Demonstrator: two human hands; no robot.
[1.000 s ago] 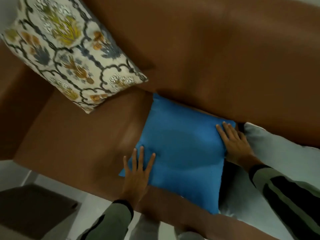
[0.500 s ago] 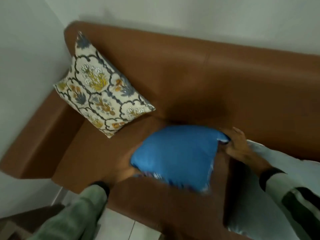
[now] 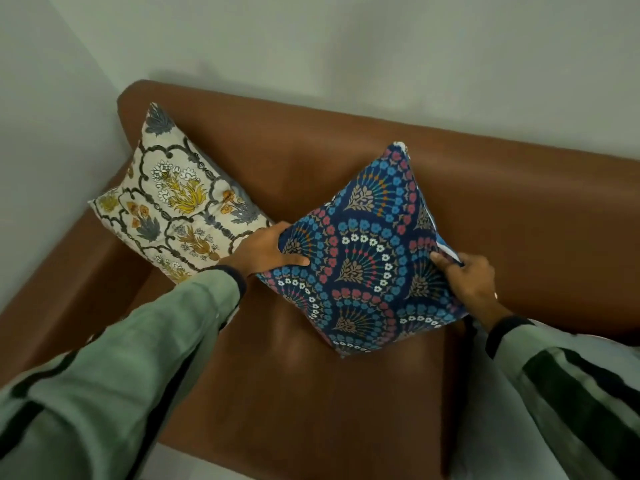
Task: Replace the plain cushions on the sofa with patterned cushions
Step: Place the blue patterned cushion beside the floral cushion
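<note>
A navy cushion [image 3: 367, 258] with a blue, red and white fan pattern stands tilted on a corner on the brown sofa seat [image 3: 311, 393], leaning toward the backrest. My left hand [image 3: 266, 252] grips its left corner. My right hand [image 3: 465, 278] grips its right edge, where a strip of plain blue fabric shows. A cream cushion [image 3: 180, 206] with yellow and grey flowers leans in the sofa's left corner, just left of my left hand.
The sofa backrest [image 3: 502, 209] runs along a pale wall [image 3: 346, 46], with the left armrest [image 3: 52, 289] against a side wall. A pale grey cushion or cloth [image 3: 485, 410] lies on the seat at the right under my right sleeve. Light floor shows at the bottom.
The cushion lay flat with its plain blue side up; now it is turned over and stood up, patterned side facing me. Both hands shifted to grip its sides. My view has pulled back.
</note>
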